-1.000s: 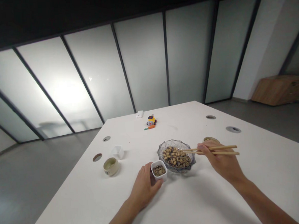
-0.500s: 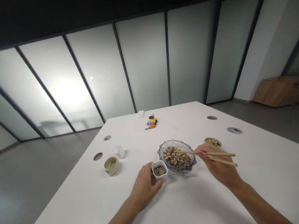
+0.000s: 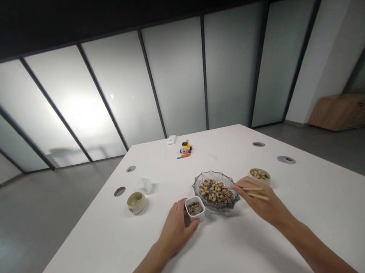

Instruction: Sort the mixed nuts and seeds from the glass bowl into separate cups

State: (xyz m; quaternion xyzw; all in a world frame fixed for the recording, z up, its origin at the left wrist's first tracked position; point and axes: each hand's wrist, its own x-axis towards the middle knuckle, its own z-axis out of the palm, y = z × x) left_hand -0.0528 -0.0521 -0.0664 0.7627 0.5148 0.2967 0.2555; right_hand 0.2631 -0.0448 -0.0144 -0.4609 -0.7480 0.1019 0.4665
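Right hand [image 3: 262, 203] grips wooden chopsticks [image 3: 260, 197] at the glass bowl [image 3: 219, 207]

The chopsticks are held firmly between the fingers, and their thin ends reach into the right side of the glass bowl. Whether a piece is pinched between the tips is too small to tell. The bowl stands upright on the white table [image 3: 115, 247], in front of the person. Inside it, pale nuts [image 3: 213, 187] lie mostly to the left and the far side, and dark striped seeds [image 3: 226, 197] lie nearer and to the right.

Just beside the bowl, on its near left, stands a small square white cup [image 3: 200, 218] with similar seeds in it. Left hand [image 3: 177, 225] grasps this cup around its left side, with the thumb at the near side.

Beyond the right hand is a round dish [image 3: 267, 181], which contains pale nuts too. Well to the left there are a greenish ceramic bowl [image 3: 136, 204] and, just behind it, a white translucent cup [image 3: 144, 186]. Farther away, a yellow toy vehicle [image 3: 185, 147] stands behind an orange toy carrot [image 3: 185, 155]. Near the far edge lies a white device [image 3: 171, 139]. Frosted glass panels [image 3: 173, 79] rise behind the table.
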